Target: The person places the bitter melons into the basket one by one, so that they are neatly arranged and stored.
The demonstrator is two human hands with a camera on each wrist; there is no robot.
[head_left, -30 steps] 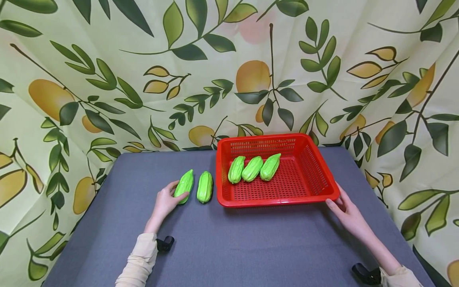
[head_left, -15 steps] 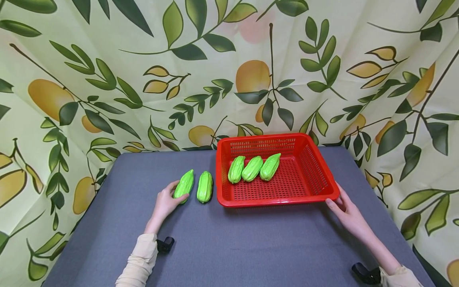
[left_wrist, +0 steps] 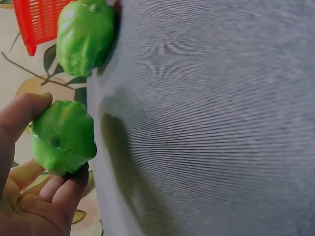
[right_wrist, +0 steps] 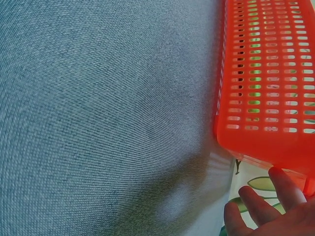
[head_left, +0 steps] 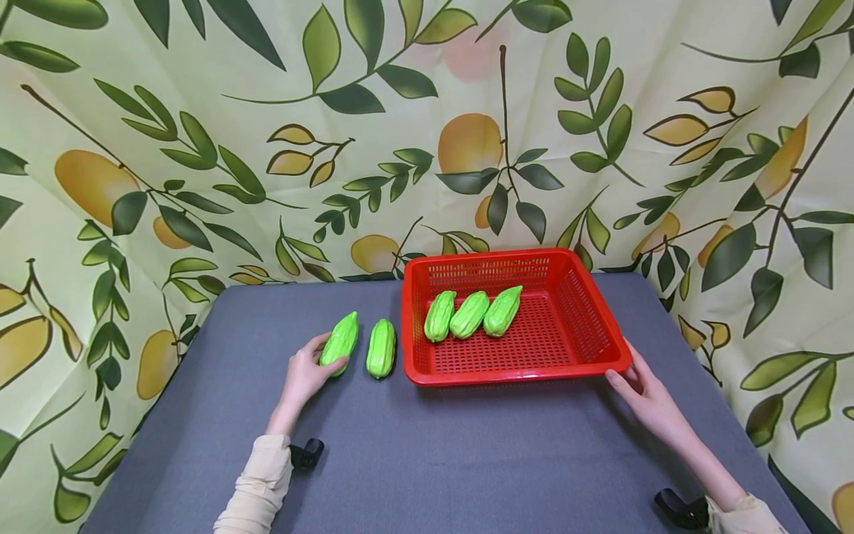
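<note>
The left hand [head_left: 308, 372], fingers part-closed, pinches a ribbed gourd [head_left: 342, 341] left of the red basket [head_left: 507, 377]; the right hand [head_left: 646, 389], fingers loosely spread, touches the basket's near right corner. A low sweep basketward could knock the second gourd [head_left: 381, 348] between. The ribbed gourd looks bright green, glossy, pointed.

Ribbed green gourd [left_wrist: 63, 135] — in left hand [left_wrist: 34, 209]

Three green, ridged, oblong vegetables [head_left: 470, 314] sit in the left half of a red perforated plastic basket [head_left: 517, 377] on the grey cloth-covered tabletop [head_left: 467, 460]; left of the basket, a fourth [head_left: 381, 348], then a fifth [head_left: 342, 343] in the left hand [head_left: 307, 373].
</note>
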